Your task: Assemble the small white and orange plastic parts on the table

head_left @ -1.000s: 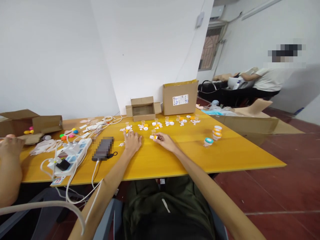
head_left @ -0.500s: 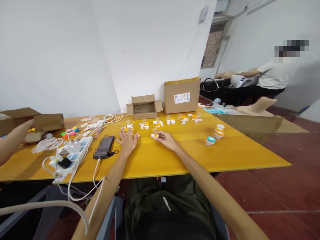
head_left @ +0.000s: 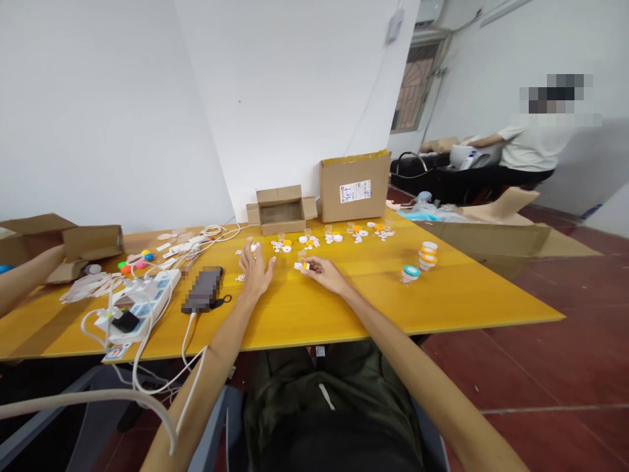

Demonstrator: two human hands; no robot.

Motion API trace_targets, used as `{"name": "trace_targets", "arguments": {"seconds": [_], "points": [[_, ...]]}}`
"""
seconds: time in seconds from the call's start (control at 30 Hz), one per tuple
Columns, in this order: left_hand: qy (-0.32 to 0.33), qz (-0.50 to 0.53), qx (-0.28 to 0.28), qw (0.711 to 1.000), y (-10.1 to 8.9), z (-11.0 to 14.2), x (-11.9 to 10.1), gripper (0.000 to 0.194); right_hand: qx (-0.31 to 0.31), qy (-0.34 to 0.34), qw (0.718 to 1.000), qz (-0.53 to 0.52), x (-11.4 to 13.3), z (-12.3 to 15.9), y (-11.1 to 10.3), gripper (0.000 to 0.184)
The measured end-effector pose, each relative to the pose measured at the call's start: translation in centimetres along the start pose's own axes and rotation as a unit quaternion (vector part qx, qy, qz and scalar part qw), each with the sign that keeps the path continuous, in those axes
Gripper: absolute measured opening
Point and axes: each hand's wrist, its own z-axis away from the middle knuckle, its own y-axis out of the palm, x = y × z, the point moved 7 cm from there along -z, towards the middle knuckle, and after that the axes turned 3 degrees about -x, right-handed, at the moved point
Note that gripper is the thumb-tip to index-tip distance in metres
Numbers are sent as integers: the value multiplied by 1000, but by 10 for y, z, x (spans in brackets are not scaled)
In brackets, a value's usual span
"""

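Note:
My left hand (head_left: 255, 272) is over the table with its fingers stretched out and its thumb apart, holding nothing that I can see. Small white pieces (head_left: 240, 278) lie beside it, and others are partly hidden behind its fingers. My right hand (head_left: 325, 273) pinches a small orange and white piece (head_left: 303, 266) between thumb and fingers. Just behind that piece stands a small clear cup (head_left: 301, 254). Beyond both hands runs a row of small clear cups, each with a cluster of white and orange parts (head_left: 333, 237) by it.
Lidded jars, a teal-topped one (head_left: 410, 274) and an orange stack (head_left: 428, 255), stand right. A phone (head_left: 203, 290), a power strip (head_left: 145, 308) and cables lie left. Cardboard boxes, one open (head_left: 282, 211) and one large (head_left: 354, 190), stand behind. Another person's arm (head_left: 29, 278) reaches in left.
My left hand has lifted slightly from the parts, its fingers drawn closer together. My right hand keeps its pinch on the small piece. The view has shifted a little.

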Motion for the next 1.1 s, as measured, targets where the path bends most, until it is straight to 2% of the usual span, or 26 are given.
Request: {"name": "trace_targets", "arguments": {"seconds": [0.17, 0.33, 0.43, 0.67, 0.83, 1.1], "points": [[162, 65, 69, 982, 15, 12, -47, 29, 15, -8, 1000, -9, 2, 1, 0, 37], [211, 129, 150, 957, 32, 18, -64, 23, 27, -18, 999, -28, 4, 1, 2, 37], [199, 173, 177, 948, 36, 12, -64, 21, 26, -16, 999, -29, 5, 0, 3, 34], [128, 238, 222, 937, 42, -2, -71, 14, 8, -27, 999, -34, 12, 0, -2, 27], [63, 303, 217, 926, 47, 2, -63, 12, 18, -27, 999, -17, 14, 2, 1, 24], [18, 395, 228, 890, 61, 2, -53, 11, 27, -33, 999, -4, 13, 2, 2, 24]]}}
